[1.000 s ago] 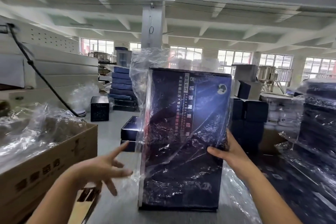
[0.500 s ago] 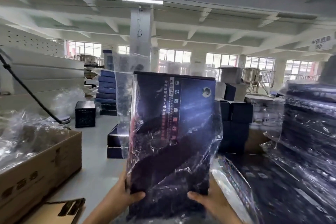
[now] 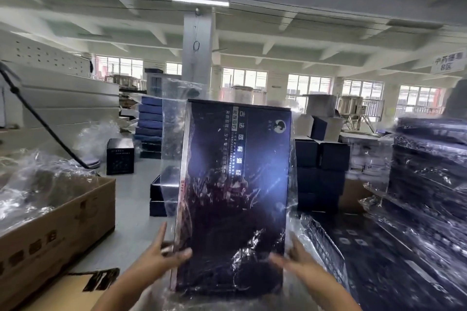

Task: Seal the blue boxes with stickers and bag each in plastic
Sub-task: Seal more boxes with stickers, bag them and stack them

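You hold the box (image 3: pixel 237 184) upright between your hands, its long axis running straight up and down. Its printed front faces you, with the round emblem in the upper right corner and the column of lettering running down the face. The box sits inside a clear plastic bag (image 3: pixel 174 113), whose loose open end stands up past the top edge and spills out along the left side.

Your left hand (image 3: pixel 164 255) grips the lower left edge, thumb on the front face and fingers along the side. Your right hand (image 3: pixel 300 260) clasps the lower right edge in the same way, though it is blurred. You cannot tell whether the bottom end rests on the table (image 3: pixel 131 209).

Left of your left hand, an open carton (image 3: pixel 63 222) is filled with crumpled clear plastic (image 3: pixel 38 184). Right of your right hand stand stacks of bagged boxes (image 3: pixel 429 171). Beyond your left hand, a small black box (image 3: pixel 120 156) sits on the table, with a pile of blue boxes (image 3: pixel 150 121) behind it.
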